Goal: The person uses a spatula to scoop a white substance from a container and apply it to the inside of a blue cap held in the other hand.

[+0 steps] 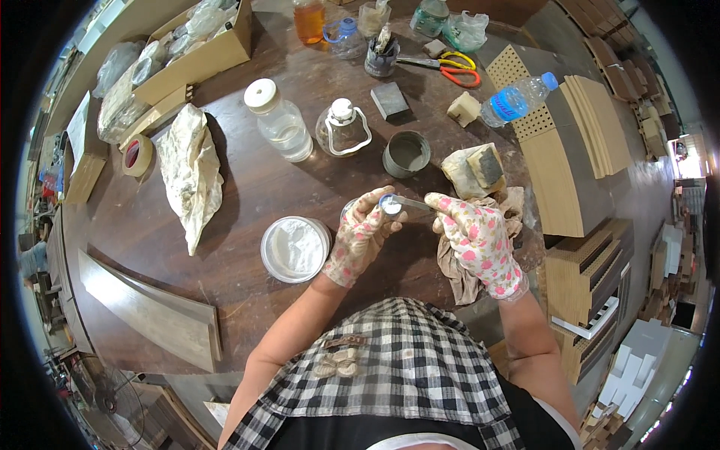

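Gloved in a pink-flowered print, my left hand [360, 236] pinches a small blue bottle cap [390, 204] that has white powder in it. My right hand [474, 238], in a matching glove, grips a thin flat metal strip [414, 203], whose kind I cannot make out. Its tip reaches the powder in the cap. Left of my left hand stands a round clear tub [295, 250] of white powder. Partly hidden behind that hand is another round rim. A dark grey cup [406, 154] stands just beyond both hands, and a brown rag [461, 266] lies under my right hand.
Beyond my hands stand a white-lidded jar [279, 121] and a handled jug [343, 129]. Scissors [450, 67], a tilted water bottle [519, 100] and a stained sponge [475, 171] lie to the right. Leftward are a crumpled cloth [189, 169], a tape roll [137, 156] and curved boards [150, 307].
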Tool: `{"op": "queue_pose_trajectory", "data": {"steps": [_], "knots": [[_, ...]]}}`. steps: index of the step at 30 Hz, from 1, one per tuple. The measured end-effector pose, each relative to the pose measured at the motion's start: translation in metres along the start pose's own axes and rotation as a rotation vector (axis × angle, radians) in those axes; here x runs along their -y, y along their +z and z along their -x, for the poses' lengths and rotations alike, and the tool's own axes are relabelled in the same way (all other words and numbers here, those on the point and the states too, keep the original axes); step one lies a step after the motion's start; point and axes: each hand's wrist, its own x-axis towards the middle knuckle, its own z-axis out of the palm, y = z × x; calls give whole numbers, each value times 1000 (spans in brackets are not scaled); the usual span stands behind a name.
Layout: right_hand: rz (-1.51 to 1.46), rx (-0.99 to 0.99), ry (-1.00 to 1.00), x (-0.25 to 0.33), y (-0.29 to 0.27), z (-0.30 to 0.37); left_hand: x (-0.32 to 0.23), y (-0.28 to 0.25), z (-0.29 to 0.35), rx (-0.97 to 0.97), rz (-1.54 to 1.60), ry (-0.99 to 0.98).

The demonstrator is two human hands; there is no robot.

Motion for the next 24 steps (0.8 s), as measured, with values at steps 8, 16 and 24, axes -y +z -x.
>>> {"op": "queue_pose_trajectory", "data": {"steps": [8, 16, 24], "knots": [[117, 27, -38, 3, 0, -4, 1, -1, 0, -25, -27, -1], [254, 95, -27, 5, 0, 0, -1, 0, -1, -16, -73, -25], [244, 58, -42, 1, 0, 0, 1, -1, -4, -35, -111, -22]]}}
